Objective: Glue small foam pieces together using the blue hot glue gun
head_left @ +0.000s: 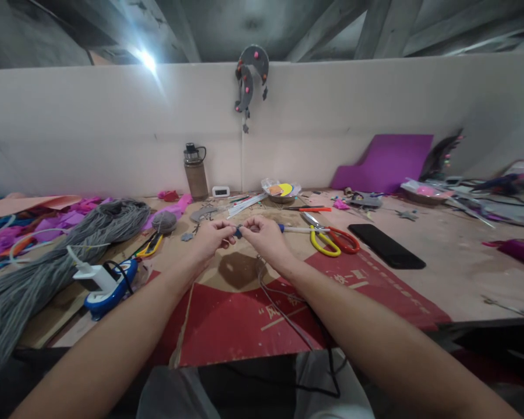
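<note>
My left hand [216,237] and my right hand [262,237] meet above the cardboard, both with pinched fingers. Between their fingertips is a small dark blue-grey piece [238,231], mostly covered, so its kind is unclear. A thin grey cord [271,291] hangs below my right hand and runs toward the table's front edge. Just beyond that hand lies a tool with a blue end and a pale rod [305,230], partly hidden. Scissors with one yellow and one red handle [325,241] lie to its right. Small grey felt pieces [187,237] lie near my left hand.
Red-and-brown cardboard [227,326] covers the table front. At left are grey yarn [113,224], a blue-and-white power strip [113,291] and a yellow cutter [151,245]. A bottle [195,174] stands behind; a black phone [386,246] lies at right.
</note>
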A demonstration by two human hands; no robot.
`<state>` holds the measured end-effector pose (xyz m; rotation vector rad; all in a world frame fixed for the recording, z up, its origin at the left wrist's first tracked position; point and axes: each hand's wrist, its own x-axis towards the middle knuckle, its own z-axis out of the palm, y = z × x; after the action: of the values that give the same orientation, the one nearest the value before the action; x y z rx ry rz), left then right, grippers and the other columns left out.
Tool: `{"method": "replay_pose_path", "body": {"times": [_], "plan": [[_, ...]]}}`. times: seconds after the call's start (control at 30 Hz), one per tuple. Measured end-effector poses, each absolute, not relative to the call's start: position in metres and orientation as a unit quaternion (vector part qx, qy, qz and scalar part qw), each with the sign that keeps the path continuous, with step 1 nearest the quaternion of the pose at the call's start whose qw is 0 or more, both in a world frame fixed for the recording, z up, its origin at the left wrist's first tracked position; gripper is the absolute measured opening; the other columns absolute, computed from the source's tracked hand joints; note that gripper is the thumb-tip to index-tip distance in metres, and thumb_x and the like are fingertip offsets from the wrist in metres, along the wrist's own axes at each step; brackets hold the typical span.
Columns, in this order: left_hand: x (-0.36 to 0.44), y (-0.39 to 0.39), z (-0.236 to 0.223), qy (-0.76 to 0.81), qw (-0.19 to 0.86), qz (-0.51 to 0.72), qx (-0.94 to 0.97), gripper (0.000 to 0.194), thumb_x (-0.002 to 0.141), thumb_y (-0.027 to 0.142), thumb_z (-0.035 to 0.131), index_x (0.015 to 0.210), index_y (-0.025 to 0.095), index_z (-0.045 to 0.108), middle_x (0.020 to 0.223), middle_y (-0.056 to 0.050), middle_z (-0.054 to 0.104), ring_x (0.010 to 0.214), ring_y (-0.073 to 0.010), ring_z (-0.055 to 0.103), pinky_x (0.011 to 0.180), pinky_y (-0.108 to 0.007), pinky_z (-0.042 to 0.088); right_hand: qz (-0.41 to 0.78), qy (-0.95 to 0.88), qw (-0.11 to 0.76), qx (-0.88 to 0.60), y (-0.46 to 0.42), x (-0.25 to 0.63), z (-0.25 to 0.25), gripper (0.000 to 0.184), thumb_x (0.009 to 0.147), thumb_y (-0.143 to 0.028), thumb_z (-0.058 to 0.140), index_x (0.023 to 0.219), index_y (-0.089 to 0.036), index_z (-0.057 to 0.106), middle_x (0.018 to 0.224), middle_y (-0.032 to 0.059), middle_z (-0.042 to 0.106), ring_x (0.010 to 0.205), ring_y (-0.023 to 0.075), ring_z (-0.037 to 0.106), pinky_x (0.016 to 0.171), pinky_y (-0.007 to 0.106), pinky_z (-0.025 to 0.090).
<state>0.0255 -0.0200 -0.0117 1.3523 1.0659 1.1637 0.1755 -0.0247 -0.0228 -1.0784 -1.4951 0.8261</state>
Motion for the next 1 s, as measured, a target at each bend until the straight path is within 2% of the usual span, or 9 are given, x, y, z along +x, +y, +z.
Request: {"method": "replay_pose_path", "body": {"times": [0.7,0.87,1.0], "plan": [[0.0262,-0.0215,-0.0086,0.454,0.508,0.47,0.561,0.022,0.062,0.032,0.072,0.068,0.014,0.063,0.05,0.0,0.058,0.044,-0.007,0.048,0.046,-0.018,0.031,0.345,-0.632,0.523,-0.456,-0.0187,0.1744,-0.0267,0.018,0.07,-0.036,0.058,0.071,-0.018,0.059,0.055,-0.0045,0.052,0.05,0.0094,0.04,0.049,0.023,0.028],[0.0267,-0.024,-0.0062,0.456,0.508,0.469,0.56,0.022,0.062,0.033,0.073,0.066,0.014,0.062,0.05,0.0,0.056,0.044,-0.0072,0.047,0.045,-0.018,0.031,0.337,-0.635,0.528,-0.452,-0.0172,0.1745,-0.0277,0.016,0.07,-0.033,0.058,0.071,-0.017,0.06,0.06,-0.0028,0.057,0.055,0.0104,0.047,0.054,0.024,0.034],[0.0275,-0.0248,-0.0055,0.46,0.509,0.472,0.553,0.022,0.061,0.032,0.073,0.067,0.013,0.062,0.049,0.0,0.057,0.044,-0.0074,0.047,0.045,-0.019,0.03,0.337,-0.635,0.528,-0.451,-0.0161,0.1738,-0.0297,0.017,0.07,-0.034,0.058,0.071,-0.017,0.06,0.059,-0.003,0.057,0.054,0.0101,0.046,0.053,0.023,0.033]]}}
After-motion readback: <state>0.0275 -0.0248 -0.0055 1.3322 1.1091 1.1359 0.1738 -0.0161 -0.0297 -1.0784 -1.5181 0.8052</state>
